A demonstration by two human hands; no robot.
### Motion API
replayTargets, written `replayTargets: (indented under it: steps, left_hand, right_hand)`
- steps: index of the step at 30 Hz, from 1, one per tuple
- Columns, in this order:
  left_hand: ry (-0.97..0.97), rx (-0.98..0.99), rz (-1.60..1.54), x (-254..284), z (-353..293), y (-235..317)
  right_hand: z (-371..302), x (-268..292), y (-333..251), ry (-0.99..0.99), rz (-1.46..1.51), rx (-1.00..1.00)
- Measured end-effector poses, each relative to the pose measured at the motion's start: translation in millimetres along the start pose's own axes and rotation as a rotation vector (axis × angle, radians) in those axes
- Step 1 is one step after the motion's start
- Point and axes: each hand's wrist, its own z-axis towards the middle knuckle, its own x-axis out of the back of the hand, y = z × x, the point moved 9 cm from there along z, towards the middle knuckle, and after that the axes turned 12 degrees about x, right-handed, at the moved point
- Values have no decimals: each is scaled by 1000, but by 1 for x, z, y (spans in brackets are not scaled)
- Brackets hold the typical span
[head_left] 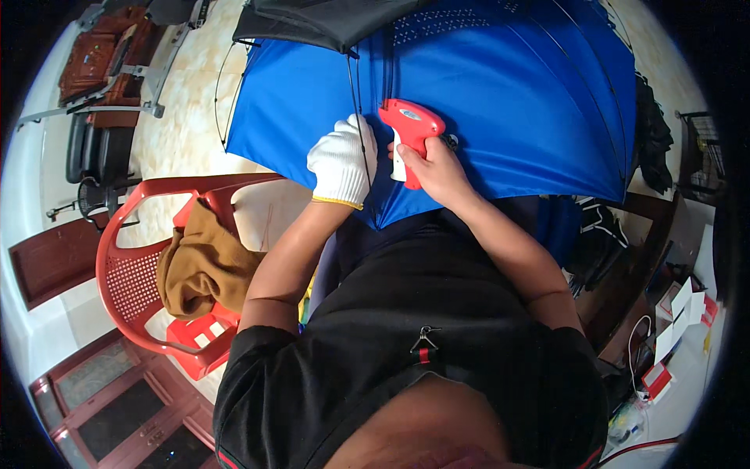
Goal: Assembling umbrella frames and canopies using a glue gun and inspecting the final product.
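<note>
A blue umbrella (516, 117) spreads across my lap, its fabric and thin dark ribs facing me. My left hand (341, 162), in a white knit glove with a yellow hem, is closed on the umbrella near a thin rib (355, 84); the fingertips are partly hidden. Bare, my right hand (441, 173) is wrapped round the handle of a red tagging gun (416, 119) with a white trigger. The gun points up and left, its front end close to dark rods of the umbrella. Black fabric (316, 27) hangs over the blue cloth's far edge.
On my left is a red plastic chair (129, 273) with a brown cloth (205, 270) over it. Behind it are a black fan (95, 202) and exercise-type metal frame (148, 86). At right, a white surface (691, 375) carries papers, a cable and small red items.
</note>
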Motion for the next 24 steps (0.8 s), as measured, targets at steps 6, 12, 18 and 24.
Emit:
replayTargets:
  steps: [6, 12, 18, 24]
  left_hand:
    - [9, 2, -1, -2, 0, -1]
    - [40, -19, -27, 4, -1, -1]
    - [92, -55, -30, 22, -3, 0]
    - [81, -58, -81, 20, -5, 0]
  right_hand:
    - [0, -2, -10, 24, 149, -2]
    - [6, -4, -23, -44, 337, -154]
    - [5, -7, -21, -91, 565, -183]
    - [3, -8, -23, -110, 534, -189]
